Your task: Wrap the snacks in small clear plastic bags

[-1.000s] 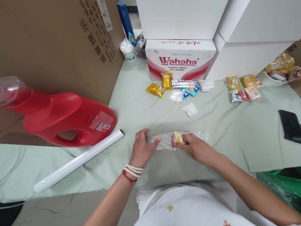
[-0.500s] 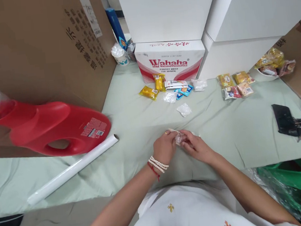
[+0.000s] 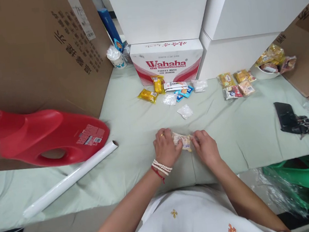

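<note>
A small snack in clear plastic wrap [image 3: 183, 141] lies on the pale green cloth [image 3: 133, 125] in front of me. My left hand [image 3: 166, 147], with a ring and bead bracelets, pinches its left end. My right hand [image 3: 206, 149] pinches its right end. Both hands are closed on the wrap and rest on the cloth.
A red detergent jug [image 3: 44, 137] lies on its side at the left beside a white paper roll [image 3: 67, 179]. Several snack packets [image 3: 168, 89] sit before a Wahaha box [image 3: 168, 61]. More packets [image 3: 236, 84], a black phone with keys [image 3: 288, 117] and a green plastic object [image 3: 303, 185] are at the right.
The long clear wrapper stretched between my hands has been gathered into a small bundle. Both hands have come close together around it.
</note>
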